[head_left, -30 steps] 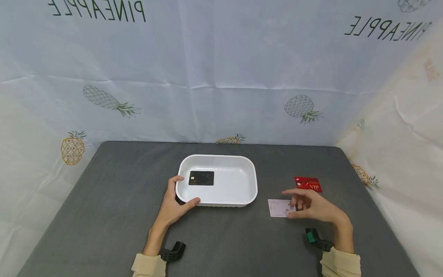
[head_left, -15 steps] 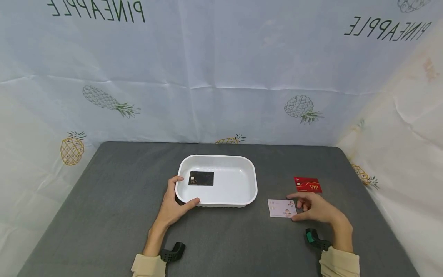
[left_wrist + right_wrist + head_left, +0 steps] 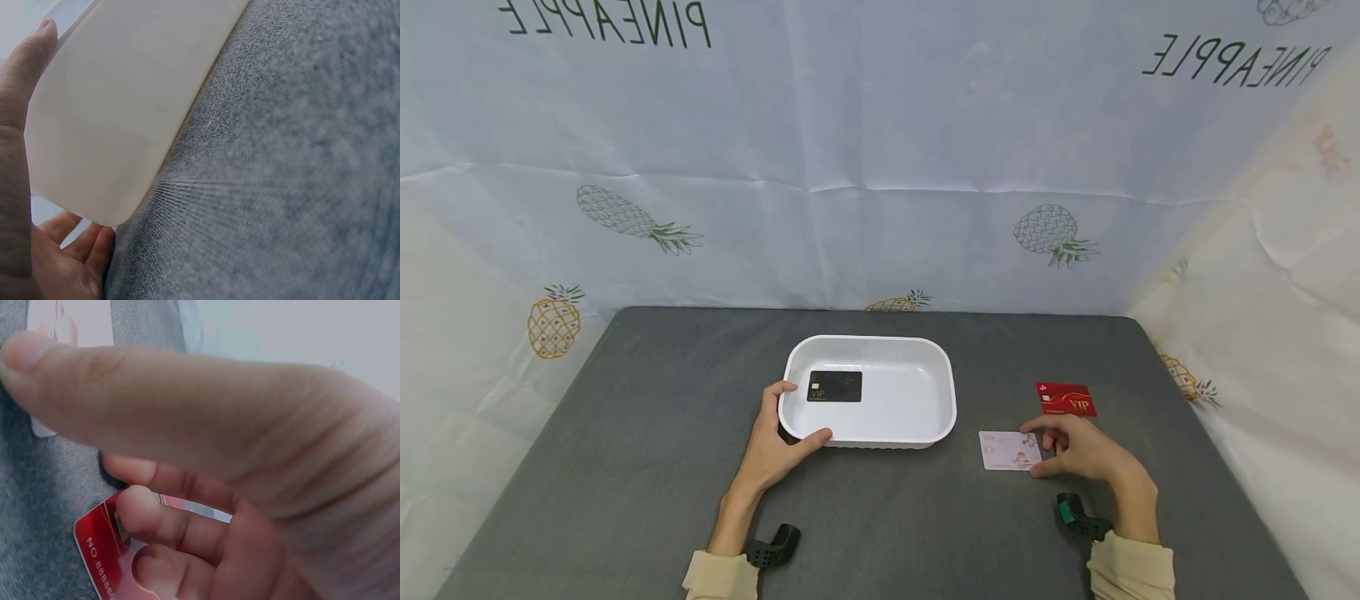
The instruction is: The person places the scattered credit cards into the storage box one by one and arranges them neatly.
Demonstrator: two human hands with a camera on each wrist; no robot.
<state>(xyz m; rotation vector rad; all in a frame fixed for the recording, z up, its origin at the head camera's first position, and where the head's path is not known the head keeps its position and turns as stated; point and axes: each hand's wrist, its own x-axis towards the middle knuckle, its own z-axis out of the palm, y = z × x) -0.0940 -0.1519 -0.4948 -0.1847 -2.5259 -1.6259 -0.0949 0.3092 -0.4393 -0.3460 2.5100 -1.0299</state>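
Note:
A white rectangular tray (image 3: 910, 400) sits on the grey table, with a black VIP card (image 3: 835, 387) lying in its left half. My left hand (image 3: 775, 437) grips the tray's near left corner, thumb on the front rim and a finger over the left rim; in the left wrist view other fingers (image 3: 97, 247) curl by the tray wall (image 3: 125, 119). Flat on the table to the right lies a pink card (image 3: 1003, 451). My right hand (image 3: 1086, 450) pinches its right end between thumb and index finger, at the long edges. The remaining fingers (image 3: 175, 525) are curled.
Just behind the right hand a red VIP card (image 3: 1067, 399) lies on the table. A white pineapple-print cloth (image 3: 850, 167) hangs behind the table (image 3: 887, 525) and at its sides. Each wrist wears a black mount (image 3: 775, 546).
My right hand has drawn slightly to the right along the pink card, uncovering more of it. The card has stayed flat in place. My left hand and the tray have not moved.

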